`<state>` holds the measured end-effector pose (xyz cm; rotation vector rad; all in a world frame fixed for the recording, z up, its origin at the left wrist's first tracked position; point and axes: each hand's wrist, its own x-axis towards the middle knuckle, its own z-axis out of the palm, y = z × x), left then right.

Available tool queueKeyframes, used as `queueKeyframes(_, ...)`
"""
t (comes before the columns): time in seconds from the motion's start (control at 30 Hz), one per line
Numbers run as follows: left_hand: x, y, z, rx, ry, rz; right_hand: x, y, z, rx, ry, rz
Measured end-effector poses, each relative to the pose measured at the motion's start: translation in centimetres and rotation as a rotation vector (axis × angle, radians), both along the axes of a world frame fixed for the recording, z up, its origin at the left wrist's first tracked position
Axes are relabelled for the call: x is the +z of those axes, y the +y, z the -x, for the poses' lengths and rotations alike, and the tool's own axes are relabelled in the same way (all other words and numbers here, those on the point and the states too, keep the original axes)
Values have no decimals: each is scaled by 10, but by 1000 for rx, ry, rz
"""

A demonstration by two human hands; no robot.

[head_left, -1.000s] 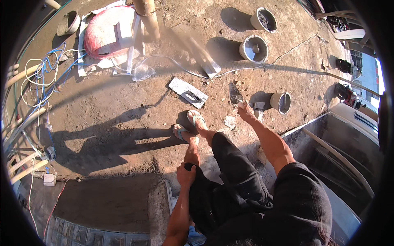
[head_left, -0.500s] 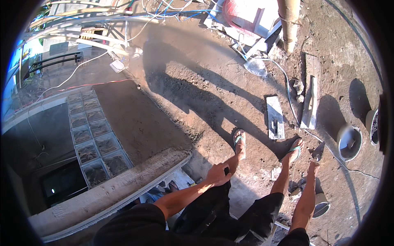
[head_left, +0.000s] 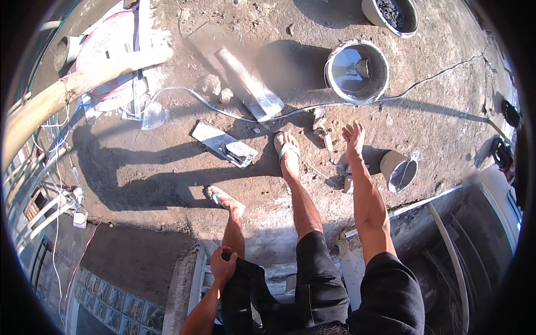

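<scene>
My right hand [head_left: 354,139] is stretched out over the ground, fingers spread, holding nothing. Close to its left lies what looks like a small trowel [head_left: 328,142], its short wooden handle toward me and its blade end crusted. My left hand [head_left: 223,264] is by my left knee, fingers curled round a dark patch that may be cloth or a small object. Ahead of my feet are a plastering float [head_left: 215,138] with a handle on top and a longer wooden float [head_left: 251,84]. A round bucket [head_left: 385,84] of water, with something lumpy inside, stands farther off.
A small bucket [head_left: 397,171] leans to the right of my hand. Another bucket [head_left: 385,23] with dark rubble is at the far right. A cable [head_left: 301,108] crosses the ground. A bamboo pole [head_left: 84,81] slants at left; glass blocks [head_left: 111,304] lie lower left.
My view has turned to the right, bringing the buckets toward the middle. My right hand, earlier low beside the trowel, is now spread and apart from it. The left stays at the knee.
</scene>
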<state>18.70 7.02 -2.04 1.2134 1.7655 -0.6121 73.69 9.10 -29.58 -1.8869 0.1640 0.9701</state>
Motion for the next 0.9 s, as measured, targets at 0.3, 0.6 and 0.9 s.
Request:
queueKeyframes(0.3, 0, 17, -20, 2, 64, 117, -24, 114, -54, -313, 450, -420)
queueKeyframes(0.6, 16, 11, -25, 116, 126, 137, -113, 48, -164, -119, 355, -321)
queueKeyframes(0.9, 48, -21, 16, 293, 113, -109, 106, 68, -95, 222, 200, -94)
